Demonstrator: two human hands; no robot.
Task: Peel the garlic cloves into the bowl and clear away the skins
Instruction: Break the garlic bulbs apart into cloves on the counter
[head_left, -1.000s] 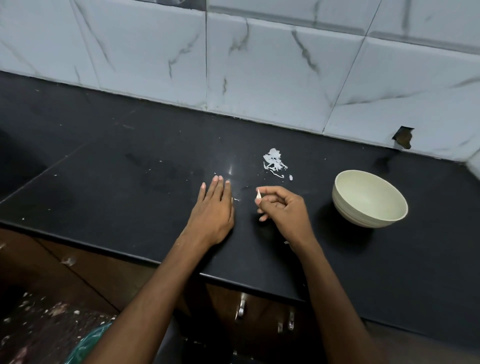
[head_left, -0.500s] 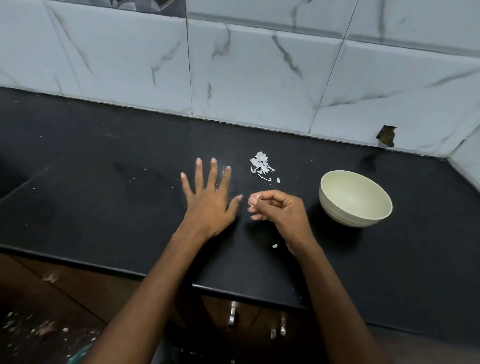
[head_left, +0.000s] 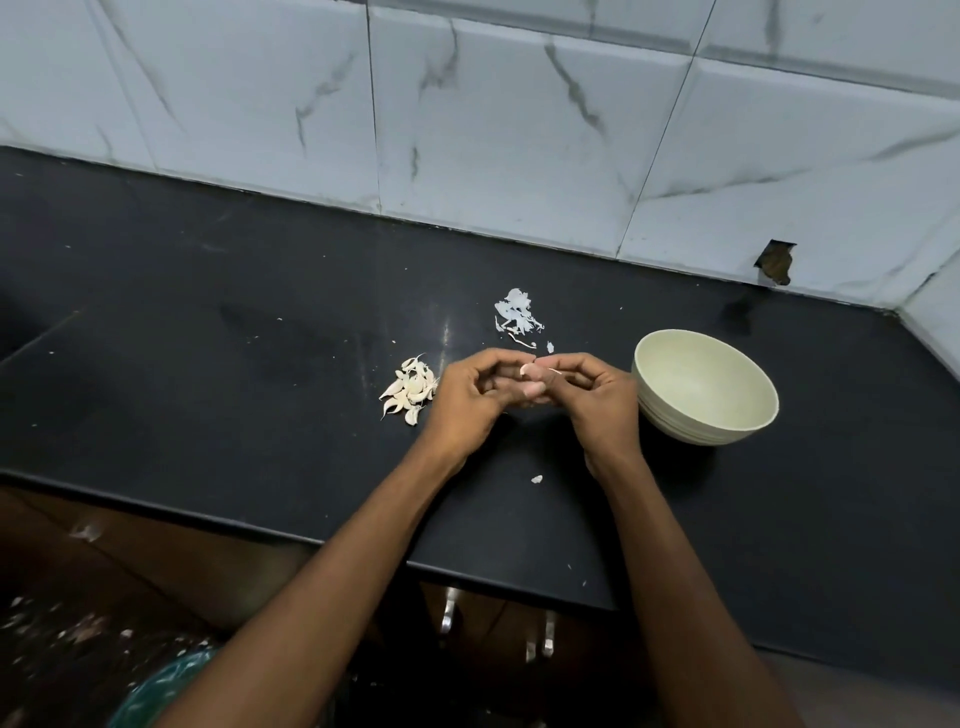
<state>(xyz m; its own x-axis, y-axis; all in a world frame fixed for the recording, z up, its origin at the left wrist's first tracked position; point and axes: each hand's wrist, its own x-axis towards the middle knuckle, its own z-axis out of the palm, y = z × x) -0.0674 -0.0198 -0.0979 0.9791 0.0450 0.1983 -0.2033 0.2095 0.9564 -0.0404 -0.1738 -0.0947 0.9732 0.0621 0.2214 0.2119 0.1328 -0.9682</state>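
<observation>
**Both hands hold one garlic clove over the counter**

The left hand (head_left: 470, 400) and the right hand (head_left: 597, 397) meet above the middle of the black counter (head_left: 208, 374), a little nearer to its front edge than to the wall. Between them is a single garlic clove (head_left: 530, 370). The fingers of the left hand are curled around it from the left side, and the right hand pinches it with thumb and fingertips at its right end, where a thin strip of skin stands out. Both hands are therefore grasping the same clove; neither one is released.

A small heap of unpeeled cloves (head_left: 409, 389) lies on the counter just beside the left hand, on its left side. Behind the hands, toward the back edge of the counter, there is a little pile of skins (head_left: 517, 314), white and thin, with some loose pieces near it. One more scrap of skin (head_left: 536, 479) lies between the two forearms, closer to the front edge.

The pale green bowl (head_left: 737, 410) stands upright on the counter just to the right of the right hand, toward the right end. Its inside looks bare from this view.

Behind the counter rises a wall of white marbled tiles (head_left: 519, 130), and one tile near the right corner has a broken hole (head_left: 775, 262).
</observation>
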